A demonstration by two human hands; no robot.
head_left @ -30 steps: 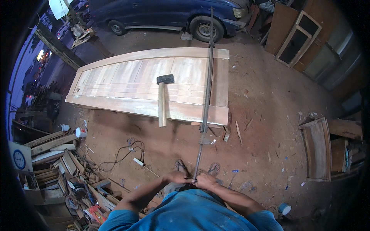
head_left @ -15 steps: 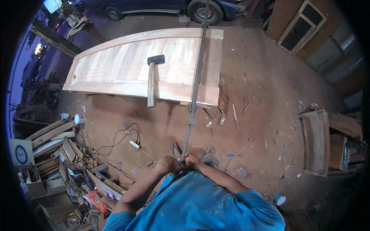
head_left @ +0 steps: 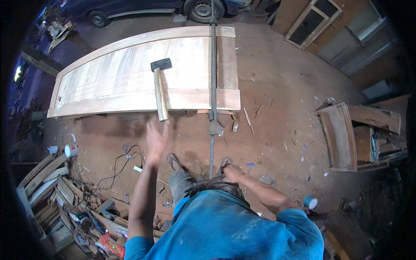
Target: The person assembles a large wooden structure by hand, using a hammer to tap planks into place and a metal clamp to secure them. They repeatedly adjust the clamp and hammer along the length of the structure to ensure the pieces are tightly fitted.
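Observation:
My left hand (head_left: 157, 138) reaches forward, blurred, with its fingers stretched just short of the wooden handle of a hammer (head_left: 160, 93). The hammer's dark block head points away from me, and its handle end overhangs the near edge of a pale wooden door (head_left: 184, 56). Across the door's right end lies a long metal bar clamp (head_left: 213, 69), its screw rod running back toward my waist. My right hand (head_left: 233, 173) is closed beside the rod's near end; what its fingers grip is hidden.
Scrap wood (head_left: 56, 190) is heaped at left, beside a white tub (head_left: 70, 150) and a tangled cable (head_left: 115, 169). Wooden frames (head_left: 340, 136) stand at right. Offcuts (head_left: 248, 120) litter the dirt floor. A parked vehicle (head_left: 143, 11) is beyond the door.
My left hand has let go at the clamp's near end and swung forward to the hammer's handle. My right hand has shifted slightly right. The whole view has turned a little.

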